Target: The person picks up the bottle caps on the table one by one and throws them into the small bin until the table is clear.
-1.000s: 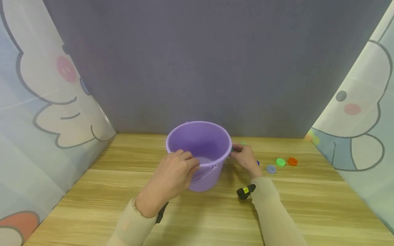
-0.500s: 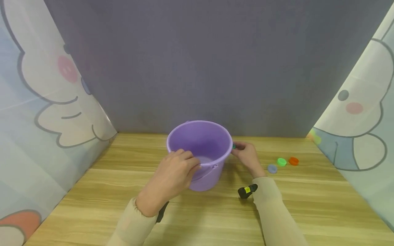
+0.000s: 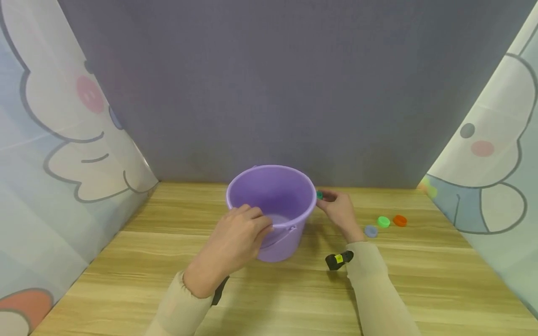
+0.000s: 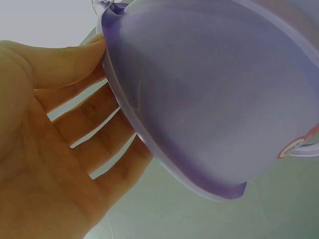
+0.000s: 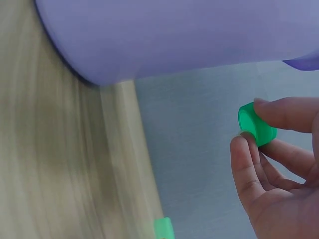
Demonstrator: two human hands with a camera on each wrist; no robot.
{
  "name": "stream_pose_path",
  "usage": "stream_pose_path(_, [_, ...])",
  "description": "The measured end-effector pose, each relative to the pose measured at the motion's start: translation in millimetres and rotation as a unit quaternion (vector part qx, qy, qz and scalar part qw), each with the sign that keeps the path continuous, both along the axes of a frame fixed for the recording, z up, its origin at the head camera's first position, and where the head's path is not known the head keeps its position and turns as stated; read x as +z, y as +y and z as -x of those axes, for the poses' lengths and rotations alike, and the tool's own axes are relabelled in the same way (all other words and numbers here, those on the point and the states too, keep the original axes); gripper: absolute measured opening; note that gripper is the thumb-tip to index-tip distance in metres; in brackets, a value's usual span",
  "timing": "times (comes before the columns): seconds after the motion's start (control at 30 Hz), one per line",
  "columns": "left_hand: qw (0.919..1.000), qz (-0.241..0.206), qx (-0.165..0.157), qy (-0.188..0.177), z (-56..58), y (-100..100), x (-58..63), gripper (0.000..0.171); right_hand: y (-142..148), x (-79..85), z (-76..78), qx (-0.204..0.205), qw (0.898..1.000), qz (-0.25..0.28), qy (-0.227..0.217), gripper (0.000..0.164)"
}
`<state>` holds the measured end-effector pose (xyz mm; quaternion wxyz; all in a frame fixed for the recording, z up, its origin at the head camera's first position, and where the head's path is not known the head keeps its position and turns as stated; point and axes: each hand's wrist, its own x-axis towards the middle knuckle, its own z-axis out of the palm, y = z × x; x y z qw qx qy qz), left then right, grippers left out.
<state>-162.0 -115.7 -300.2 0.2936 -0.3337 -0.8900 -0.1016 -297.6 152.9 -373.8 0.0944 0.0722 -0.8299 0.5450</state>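
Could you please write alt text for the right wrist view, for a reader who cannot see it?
A right hand pinches a small green cap, apart from the purple bucket at the top of the picture. A wood-grain table fills the left side, and a second green cap shows at the bottom edge, partly cut off.

The right hand (image 3: 341,212) is slightly higher and farther right beside the purple bucket (image 3: 280,242) than a second ago, its sleeve (image 3: 365,263) shifted likewise. The green cap (image 3: 320,195) in its fingertips sits higher by the rim and shows more; the blue edge beside the wrist is out of the head view.
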Motion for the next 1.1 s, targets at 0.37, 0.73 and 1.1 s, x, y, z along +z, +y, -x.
stream_pose_path(0.37, [1.0,-0.001,-0.002,-0.002,-0.2,0,1.0,0.004,-1,10.6,-3.2,-0.009,1.0,-0.004,0.0,0.047])
stream_pose_path(0.73, [1.0,0.003,0.003,-0.008,-1.6,-1,1.8,0.005,-4,23.6,-8.6,-0.007,1.0,0.013,0.016,0.046])
stream_pose_path(1.1, [0.9999,0.003,0.003,-0.009,-1.4,0,1.3,0.006,-2,31.4,-14.8,-0.011,0.999,0.012,0.044,0.044])
